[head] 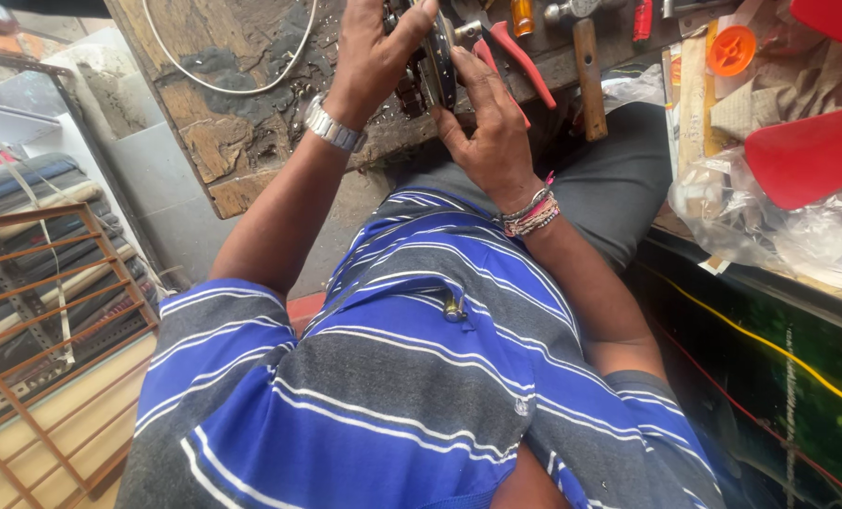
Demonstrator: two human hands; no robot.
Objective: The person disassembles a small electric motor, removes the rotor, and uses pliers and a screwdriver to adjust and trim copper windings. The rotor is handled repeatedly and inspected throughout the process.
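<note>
Over the worn table at top of frame, your left hand and right hand clamp a dark metal part; next, steady it.

A crumpled clear plastic bag is seen at the right, beside red plastic pieces.

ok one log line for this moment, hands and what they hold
left hand: grips dark metal part | right hand: steadies same part | place: worn wooden bench | nearby: red-handled pliers, wooden-handled tool
</note>
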